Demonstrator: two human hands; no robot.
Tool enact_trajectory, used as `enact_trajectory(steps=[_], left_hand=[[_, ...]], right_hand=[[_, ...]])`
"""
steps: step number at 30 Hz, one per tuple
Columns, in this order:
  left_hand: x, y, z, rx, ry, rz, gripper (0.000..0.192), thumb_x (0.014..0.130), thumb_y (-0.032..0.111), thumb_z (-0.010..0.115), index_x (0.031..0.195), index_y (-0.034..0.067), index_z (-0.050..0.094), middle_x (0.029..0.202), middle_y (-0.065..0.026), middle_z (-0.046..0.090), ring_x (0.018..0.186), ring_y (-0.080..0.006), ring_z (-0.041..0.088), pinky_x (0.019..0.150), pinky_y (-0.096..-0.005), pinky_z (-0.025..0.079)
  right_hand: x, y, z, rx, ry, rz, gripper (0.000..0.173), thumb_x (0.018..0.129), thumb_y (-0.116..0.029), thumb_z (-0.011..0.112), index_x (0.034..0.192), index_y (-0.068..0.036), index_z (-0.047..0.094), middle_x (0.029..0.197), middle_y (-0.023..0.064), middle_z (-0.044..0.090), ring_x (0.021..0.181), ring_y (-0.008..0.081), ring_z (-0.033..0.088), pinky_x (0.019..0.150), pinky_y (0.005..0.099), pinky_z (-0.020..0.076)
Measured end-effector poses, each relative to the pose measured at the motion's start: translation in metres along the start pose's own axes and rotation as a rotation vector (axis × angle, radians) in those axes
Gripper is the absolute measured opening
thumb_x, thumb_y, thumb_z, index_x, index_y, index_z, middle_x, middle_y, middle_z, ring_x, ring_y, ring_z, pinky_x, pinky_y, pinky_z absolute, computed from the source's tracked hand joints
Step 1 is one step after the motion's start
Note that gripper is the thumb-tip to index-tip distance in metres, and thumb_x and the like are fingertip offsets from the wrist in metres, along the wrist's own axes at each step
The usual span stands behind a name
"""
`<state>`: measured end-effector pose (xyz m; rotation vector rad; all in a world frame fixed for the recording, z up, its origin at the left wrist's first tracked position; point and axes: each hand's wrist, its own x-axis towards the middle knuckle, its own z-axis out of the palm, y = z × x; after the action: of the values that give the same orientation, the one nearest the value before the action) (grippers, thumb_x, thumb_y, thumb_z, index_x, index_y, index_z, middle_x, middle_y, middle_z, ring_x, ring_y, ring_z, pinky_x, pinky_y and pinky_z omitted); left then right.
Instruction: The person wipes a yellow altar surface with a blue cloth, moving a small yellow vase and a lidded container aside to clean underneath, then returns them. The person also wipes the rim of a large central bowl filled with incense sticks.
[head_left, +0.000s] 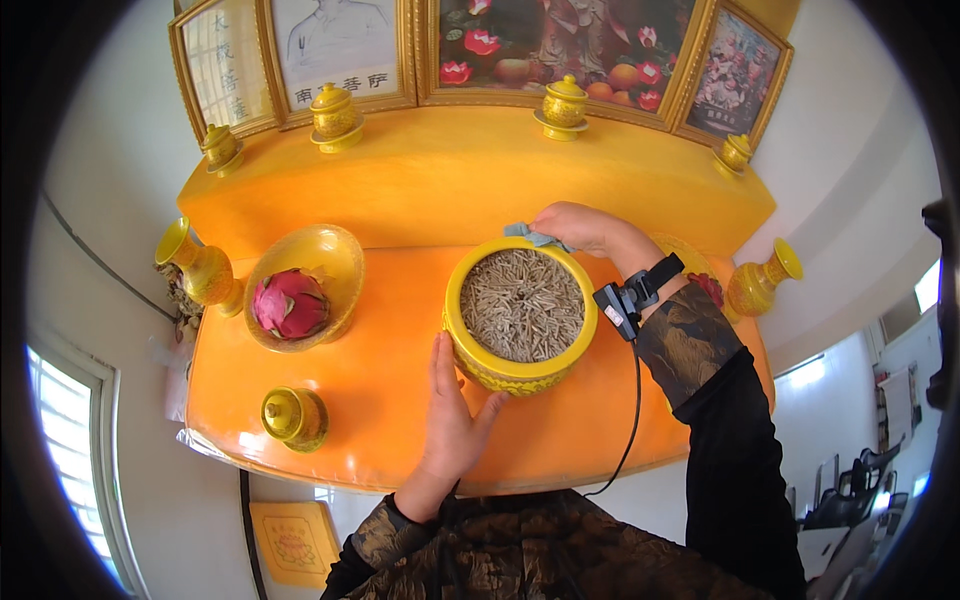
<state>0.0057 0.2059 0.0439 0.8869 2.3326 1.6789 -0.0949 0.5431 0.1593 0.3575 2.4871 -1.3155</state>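
Note:
A round yellow ceramic incense burner (583, 341), filled with short greyish sticks (523, 304), stands on the orange-covered table (375, 390) before me. My left hand (459, 420) rests against its near left side, fingers apart. At the burner's far rim, my right hand (577, 229) grips a grey-blue cloth (534, 237) that touches the rim. A device with a black strap and a cable sits on my right wrist. To the left lies a yellow bowl (346, 262) with a dragon fruit (291, 304) in it. Nearer me is a lidded yellow cup (285, 415).
Yellow vases (206, 274) (761, 281) flank the table. A second bowl (679, 255) with red fruit is partly hidden behind my right arm. Several lidded cups (562, 109) stand on the raised yellow shelf (465, 165), before gilt picture frames (427, 97). A cable hangs from my right wrist.

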Motion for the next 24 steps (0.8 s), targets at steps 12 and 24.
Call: enact_trajectory(steps=[12, 24], left_hand=[[0.002, -0.001, -0.001, 0.014, 0.034, 0.069, 0.110, 0.091, 0.008, 0.086, 0.171, -0.002, 0.012, 0.176, -0.0279, 0.019, 0.160, -0.0411, 0.034, 0.115, -0.0460, 0.054], [0.015, 0.006, -0.020, 0.115, -0.081, 0.065, 0.097, 0.094, 0.017, 0.084, 0.167, -0.003, 0.022, 0.166, -0.0344, 0.032, 0.154, -0.0495, 0.039, 0.119, -0.0514, 0.046]], right_hand=[[-0.098, 0.056, 0.071, 0.656, 0.589, 0.018, 0.038, 0.116, -0.026, 0.050, 0.101, 0.001, 0.072, 0.081, 0.0020, 0.065, 0.070, 0.0128, 0.057, 0.063, 0.0337, 0.0448], [-0.187, 0.048, 0.208, -0.062, 0.950, -0.243, 0.033, 0.102, -0.004, 0.058, 0.132, 0.008, 0.058, 0.135, 0.0272, 0.060, 0.120, 0.0441, 0.059, 0.102, 0.0526, 0.0491]])
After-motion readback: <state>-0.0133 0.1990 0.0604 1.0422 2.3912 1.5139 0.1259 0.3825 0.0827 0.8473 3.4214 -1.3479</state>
